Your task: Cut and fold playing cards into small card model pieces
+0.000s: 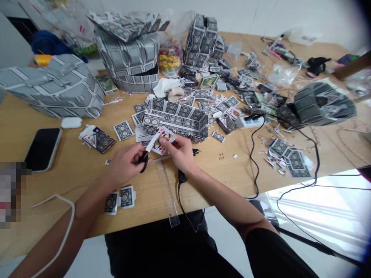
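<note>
My left hand (126, 162) grips a pair of black-handled scissors (144, 161), its fingers closed through the handles. The blades meet the left side of a playing card (164, 141), where a white strip along the edge stands partly away from the rest. My right hand (182, 152) pinches that card, thumb on its printed face. Just behind both hands lies an open tray made of folded playing cards (175, 119). Two cut cards (126, 197) with tabs lie face down near the table's front edge. A clear ruler (171, 200) reaches over that edge.
A phone (43, 148), an earbud case (71, 122) and a card box (98, 139) lie at left. Large woven card structures (130, 58) stand behind. Loose cards (228, 104) and scraps spread rightward. A soldering-iron-like tool (182, 177) with a black cord lies beside my right wrist.
</note>
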`<state>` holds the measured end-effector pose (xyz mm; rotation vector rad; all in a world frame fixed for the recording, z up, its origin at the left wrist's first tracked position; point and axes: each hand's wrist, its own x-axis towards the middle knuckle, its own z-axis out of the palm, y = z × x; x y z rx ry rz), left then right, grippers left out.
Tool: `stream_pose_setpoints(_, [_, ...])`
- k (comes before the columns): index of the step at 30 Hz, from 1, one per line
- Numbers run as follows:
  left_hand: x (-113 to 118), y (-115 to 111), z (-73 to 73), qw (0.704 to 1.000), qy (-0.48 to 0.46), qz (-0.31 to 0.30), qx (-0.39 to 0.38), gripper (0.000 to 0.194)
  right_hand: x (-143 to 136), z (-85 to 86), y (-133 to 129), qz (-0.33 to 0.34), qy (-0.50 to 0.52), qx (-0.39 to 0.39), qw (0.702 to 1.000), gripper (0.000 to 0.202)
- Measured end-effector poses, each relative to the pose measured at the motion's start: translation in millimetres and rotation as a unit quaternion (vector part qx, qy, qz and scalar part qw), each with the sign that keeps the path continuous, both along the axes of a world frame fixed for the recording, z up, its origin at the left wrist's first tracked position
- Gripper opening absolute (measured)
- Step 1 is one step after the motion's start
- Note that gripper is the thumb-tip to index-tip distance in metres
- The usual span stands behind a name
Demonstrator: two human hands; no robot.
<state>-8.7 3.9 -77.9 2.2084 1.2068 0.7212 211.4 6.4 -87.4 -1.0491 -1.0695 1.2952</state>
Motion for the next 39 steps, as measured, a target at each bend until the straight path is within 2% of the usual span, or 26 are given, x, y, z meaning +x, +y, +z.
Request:
stream_pose_setpoints(3, [-7,4,-3.7,1.0,0.007,0.004,0.006,0.02,3,3.5,2,-0.047,0.026,0.008,0.999,0.043])
stream_pose_setpoints(6, [-14,9,-8.9,0.998,0.031,0.038,0.03,0.027,5,5.7,4,-0.076,0.025,0.012,0.997,0.044])
stream_pose_setpoints(9, [-16,12,-11.1,0.996,0.039,0.069,0.042,0.027,6,5.7,4,-0.064,0.03,0.007,0.997,0.045])
stream_pose_setpoints(11, [-14,11,-9.3,0.995,0.016,0.085,0.039,0.023,5,4.6,3,-0.031,0.029,0.0,0.999,0.044])
stream_pose_setpoints(13, [-9,10,-5.6,0.995,-0.05,0.089,0.019,0.019,4,2.7,1,0.022,0.011,-0.011,1.0,0.044])
stream_pose_setpoints(15, [-3,7,-1.6,0.984,-0.155,0.074,-0.045,0.018,3,0.7,-2,0.077,-0.023,-0.013,0.997,0.044])
stream_pose_setpoints(18, [2,5,1.6,0.938,-0.3,0.049,-0.168,0.023,1,-1.1,-7,0.131,-0.086,0.005,0.988,0.039])
stream_pose_setpoints(21, [2,4,0.8,0.911,-0.35,0.054,-0.213,0.034,0,-0.5,-10,0.157,-0.132,0.013,0.979,0.036])
stream_pose_setpoints(27, [2,4,1.5,0.906,-0.348,0.08,-0.226,0.035,0,-1.1,-12,0.178,-0.139,0.017,0.974,0.036])
stream_pose_setpoints(33, [4,3,5.3,0.914,-0.334,0.068,-0.218,0.033,-1,-2.5,-12,0.184,-0.122,0.02,0.975,0.037])
stream_pose_setpoints(39, [6,2,10.5,0.914,-0.338,0.065,-0.215,0.031,0,3.3,-8,0.204,-0.073,-0.002,0.976,0.047])
